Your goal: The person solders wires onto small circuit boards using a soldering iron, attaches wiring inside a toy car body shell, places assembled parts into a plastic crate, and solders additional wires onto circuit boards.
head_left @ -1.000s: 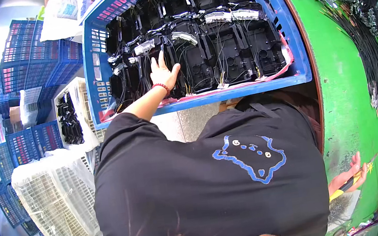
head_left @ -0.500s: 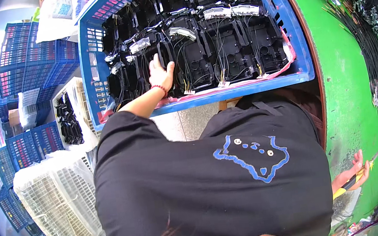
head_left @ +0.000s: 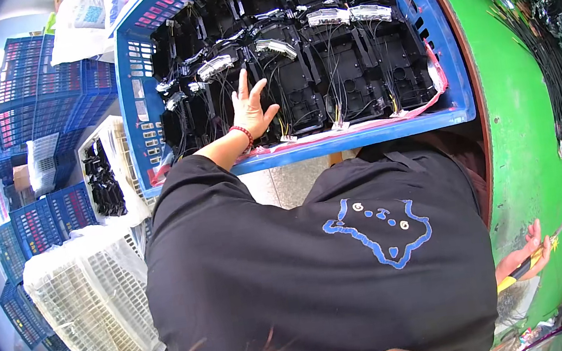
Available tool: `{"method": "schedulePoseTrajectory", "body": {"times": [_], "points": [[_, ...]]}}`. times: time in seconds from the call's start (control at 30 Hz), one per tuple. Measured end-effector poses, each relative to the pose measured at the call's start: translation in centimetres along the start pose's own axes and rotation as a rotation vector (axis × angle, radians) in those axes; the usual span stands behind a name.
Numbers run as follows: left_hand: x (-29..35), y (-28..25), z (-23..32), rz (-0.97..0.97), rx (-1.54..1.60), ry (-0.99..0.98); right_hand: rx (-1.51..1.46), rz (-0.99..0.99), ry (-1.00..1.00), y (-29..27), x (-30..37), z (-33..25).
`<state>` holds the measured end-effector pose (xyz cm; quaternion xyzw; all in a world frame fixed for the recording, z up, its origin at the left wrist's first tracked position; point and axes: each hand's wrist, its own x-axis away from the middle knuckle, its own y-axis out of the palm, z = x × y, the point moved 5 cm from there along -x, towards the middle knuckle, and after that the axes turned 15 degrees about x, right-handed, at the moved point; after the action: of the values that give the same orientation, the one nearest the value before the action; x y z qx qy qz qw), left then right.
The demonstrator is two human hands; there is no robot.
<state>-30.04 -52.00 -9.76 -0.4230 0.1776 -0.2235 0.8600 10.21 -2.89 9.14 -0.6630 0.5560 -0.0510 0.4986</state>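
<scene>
My left hand [head_left: 249, 108] reaches into a big blue crate [head_left: 361, 138] and lies flat, fingers spread, on black plastic housings [head_left: 345, 71] strung with thin wires. A red band circles that wrist. Several housings near the hand carry pale clear inserts [head_left: 215, 65]. My right hand [head_left: 527, 251] shows at the lower right beside my black shirt, resting on the green table [head_left: 532, 142] and closed around a yellow-handled tool [head_left: 521, 273]. My torso hides the arm behind it.
Bundles of black wires [head_left: 554, 68] lie along the right of the green table. On the left stand stacked blue crates [head_left: 36, 94], a white crate with black parts [head_left: 102, 178] and a white mesh crate under plastic [head_left: 84, 301].
My left hand has slid a little further into the crate over the black housings, fingers more spread. The right hand stays in place.
</scene>
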Motion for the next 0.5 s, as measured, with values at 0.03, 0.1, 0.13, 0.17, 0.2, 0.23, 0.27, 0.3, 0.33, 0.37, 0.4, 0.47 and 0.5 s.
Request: {"method": "schedulePoseTrajectory", "body": {"times": [0.03, 0.1, 0.13, 0.17, 0.2, 0.23, 0.27, 0.3, 0.33, 0.37, 0.4, 0.47, 0.5], "points": [[0.0, -0.1, 0.0, 0.011, -0.013, 0.015, 0.027, -0.011, 0.010, 0.2, -0.1, -0.1], [-0.3, -0.1, 0.4, 0.019, -0.007, 0.011, 0.057, -0.022, 0.014, 0.1, -0.3, -0.5], [-0.2, -0.3, 0.6, -0.010, -0.044, -0.015, 0.057, -0.030, 0.004, 0.1, -0.3, -0.7], [-0.2, -0.6, 0.6, -0.037, -0.081, -0.041, 0.057, -0.038, -0.007, 0.1, -0.4, -0.8], [-0.3, -1.0, 0.7, -0.069, -0.134, -0.092, 0.052, -0.040, -0.014, 0.1, -0.4, -0.7], [-0.1, -2.3, 0.9, -0.074, -0.218, -0.133, 0.001, -0.025, -0.028, 0.4, -0.4, 0.1], [0.4, -3.4, 1.1, -0.062, -0.197, -0.126, -0.035, -0.006, -0.041, 0.1, -0.4, 0.7], [0.7, -4.8, 2.2, -0.128, -0.192, -0.126, -0.004, 0.011, -0.017, -0.2, -0.5, 1.0], [0.9, -5.8, 2.9, -0.305, -0.225, -0.114, -0.005, 0.010, -0.021, -0.4, -0.7, 1.1], [2.0, -6.6, 2.1, -0.437, -0.229, -0.063, 0.009, 0.018, -0.016, -0.7, -0.9, 1.0], [3.2, -6.8, 1.1, -0.509, -0.264, -0.059, 0.028, 0.026, -0.013, -0.8, -1.0, 0.8], [5.3, -5.9, -0.7, -0.572, -0.333, -0.124, -0.002, 0.046, 0.028, -0.4, -0.9, 0.7], [5.4, -5.1, -1.0, -0.598, -0.386, -0.106, -0.011, 0.034, 0.007, -0.2, -0.7, 0.5]]}}
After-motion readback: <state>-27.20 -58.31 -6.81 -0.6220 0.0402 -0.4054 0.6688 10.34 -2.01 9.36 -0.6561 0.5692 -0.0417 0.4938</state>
